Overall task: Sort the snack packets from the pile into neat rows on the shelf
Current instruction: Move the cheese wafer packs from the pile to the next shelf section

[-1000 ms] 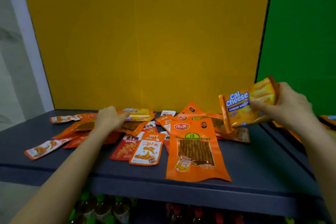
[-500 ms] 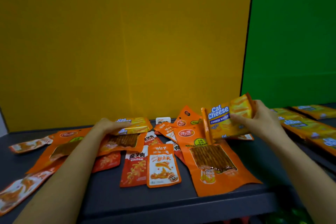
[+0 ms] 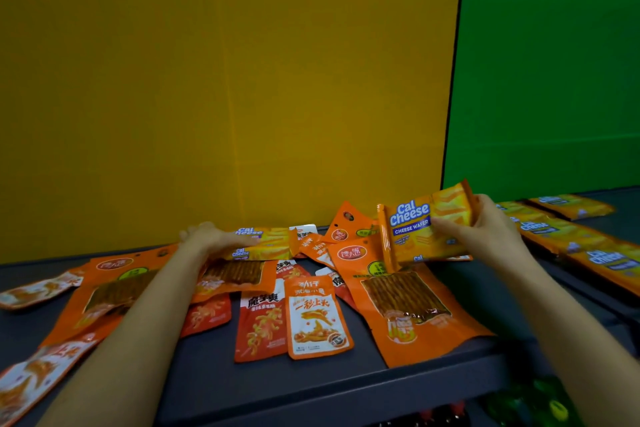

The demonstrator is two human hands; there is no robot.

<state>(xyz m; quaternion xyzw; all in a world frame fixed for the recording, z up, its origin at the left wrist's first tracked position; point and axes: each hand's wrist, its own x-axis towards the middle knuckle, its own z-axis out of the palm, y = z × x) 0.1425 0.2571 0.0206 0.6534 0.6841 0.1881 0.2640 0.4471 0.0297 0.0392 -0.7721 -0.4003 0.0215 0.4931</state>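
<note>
Right hand (image 3: 486, 236) pinching wafer packet (image 3: 420, 229), thumb in front, holding it above pile (image 3: 311, 319), right side. Left hand (image 3: 209, 239) covering second wafer packet (image 3: 268, 248) at far side; grip unclear. Best: laying held packet flush beside wafer row (image 3: 554, 234), right.

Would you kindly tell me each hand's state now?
Left hand: on a piled wafer packet, grip unclear.
Right hand: holds a raised wafer packet.

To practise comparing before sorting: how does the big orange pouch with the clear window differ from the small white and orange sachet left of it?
The pouch is much larger than the sachet. The pouch has a clear window showing brown sticks; the sachet has only a printed picture. The pouch reaches the front edge of the shelf; the sachet stops short. Both lie flat, tops toward the wall.
</note>
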